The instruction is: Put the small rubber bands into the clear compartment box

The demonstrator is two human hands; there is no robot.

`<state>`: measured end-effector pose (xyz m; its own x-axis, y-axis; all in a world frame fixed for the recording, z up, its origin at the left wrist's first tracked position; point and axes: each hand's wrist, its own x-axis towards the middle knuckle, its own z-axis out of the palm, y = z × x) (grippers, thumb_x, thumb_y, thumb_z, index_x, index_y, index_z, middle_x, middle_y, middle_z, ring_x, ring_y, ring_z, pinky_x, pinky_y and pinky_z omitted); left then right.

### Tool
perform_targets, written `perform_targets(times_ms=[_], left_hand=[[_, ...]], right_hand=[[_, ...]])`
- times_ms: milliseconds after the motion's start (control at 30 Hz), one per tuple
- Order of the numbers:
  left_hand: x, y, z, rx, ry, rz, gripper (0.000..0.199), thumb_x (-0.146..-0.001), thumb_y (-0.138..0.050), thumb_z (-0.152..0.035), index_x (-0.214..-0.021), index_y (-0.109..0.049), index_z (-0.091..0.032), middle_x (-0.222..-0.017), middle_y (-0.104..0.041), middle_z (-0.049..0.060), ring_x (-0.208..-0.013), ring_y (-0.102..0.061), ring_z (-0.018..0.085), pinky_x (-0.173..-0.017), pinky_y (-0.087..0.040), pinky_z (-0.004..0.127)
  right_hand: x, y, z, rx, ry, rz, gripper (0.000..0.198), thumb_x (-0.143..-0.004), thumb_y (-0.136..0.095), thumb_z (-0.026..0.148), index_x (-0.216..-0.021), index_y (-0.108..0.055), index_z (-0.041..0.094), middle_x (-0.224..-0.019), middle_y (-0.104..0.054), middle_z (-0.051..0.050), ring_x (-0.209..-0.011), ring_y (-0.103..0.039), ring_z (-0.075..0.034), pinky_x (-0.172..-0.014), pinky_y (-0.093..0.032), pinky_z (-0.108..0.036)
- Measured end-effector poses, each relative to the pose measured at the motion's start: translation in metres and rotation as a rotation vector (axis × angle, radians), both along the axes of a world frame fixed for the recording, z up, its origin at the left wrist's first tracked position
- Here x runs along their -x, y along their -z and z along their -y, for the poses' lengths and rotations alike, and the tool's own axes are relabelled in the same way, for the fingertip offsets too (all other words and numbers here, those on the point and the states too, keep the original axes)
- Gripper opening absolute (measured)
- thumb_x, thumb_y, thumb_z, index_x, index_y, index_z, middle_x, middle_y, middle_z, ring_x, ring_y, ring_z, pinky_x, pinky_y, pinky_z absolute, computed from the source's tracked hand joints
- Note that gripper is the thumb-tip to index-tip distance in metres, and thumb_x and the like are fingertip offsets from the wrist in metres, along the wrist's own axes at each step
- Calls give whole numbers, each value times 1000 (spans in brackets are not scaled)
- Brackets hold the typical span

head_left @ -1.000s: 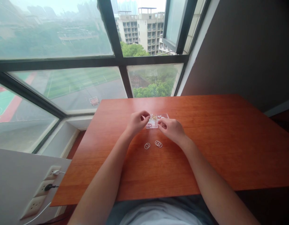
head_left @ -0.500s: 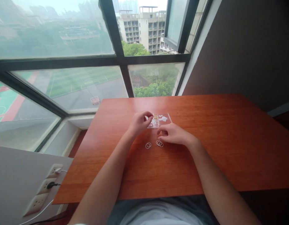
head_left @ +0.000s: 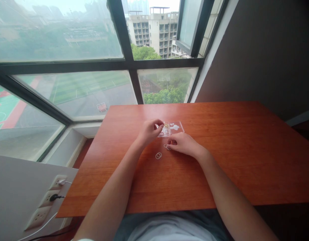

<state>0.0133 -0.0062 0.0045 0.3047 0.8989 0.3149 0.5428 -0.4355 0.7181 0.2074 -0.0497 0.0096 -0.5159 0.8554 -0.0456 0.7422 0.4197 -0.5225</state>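
Note:
A small clear plastic box point(head_left: 178, 127) lies on the table, with a white pattern on its right part. Inside its compartments are gold-coloured rings point(head_left: 166, 125) and a silvery ring point(head_left: 167, 132). My left hand point(head_left: 150, 130) is closed at the box's left edge, thumb and forefinger gripping there. Just in front of the box, my right hand point(head_left: 182, 143) pinches pale thin rings point(head_left: 166, 146) against the tabletop; its fingertips partly cover them. Nearer to me and to the left, two overlapping pale rings point(head_left: 158, 156) lie flat.
The reddish-brown wooden table point(head_left: 244, 150) spreads widest to the right. Dark-framed windows point(head_left: 130, 65) rise behind it. Low on the left wall are sockets point(head_left: 39, 216) with a white plug and a black plug point(head_left: 54, 197).
My right hand has closed on the right-hand group of rings, and these have shifted away from me, toward the box. My left hand and the box have stayed put.

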Motion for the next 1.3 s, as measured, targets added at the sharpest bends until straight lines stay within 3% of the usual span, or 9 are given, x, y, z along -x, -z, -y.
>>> perform_targets(times_ms=[367,767,967,1300], left_hand=[[0,2,0,1,8,-3,14,-81,-55,-22,-85,-67,-16,-78,-68,3,-59,-54,10,-56,-42,21],[-1,0,1,5,27,7,14,-81,-57,-23,-84,-68,-15,-76,-68,2,-58,-53,9,-55,-41,20],[-6,-7,7,76,161,47,23,-84,-57,-35,-85,-67,-14,-73,-65,2,-55,-48,7,-51,-37,19],[-11,-6,8,21,174,23,10,-80,-59,-22,-80,-66,-15,-73,-66,2,-58,-49,8,-56,-40,19]], right_hand=[[-4,4,-1,-10,-11,-93,12,-82,-58,26,-79,-69,22,-72,-66,2,-65,-55,-10,-60,-34,-21],[-5,6,-11,-313,288,-324,13,-80,-61,30,-82,-69,20,-57,-56,4,-52,-48,-10,-54,-33,-21],[-5,8,-12,-334,320,-327,13,-80,-61,30,-81,-69,20,-56,-56,3,-52,-49,-10,-53,-33,-21],[-5,8,-12,-339,326,-280,15,-81,-59,31,-83,-70,21,-61,-61,2,-56,-53,-11,-56,-34,-22]])
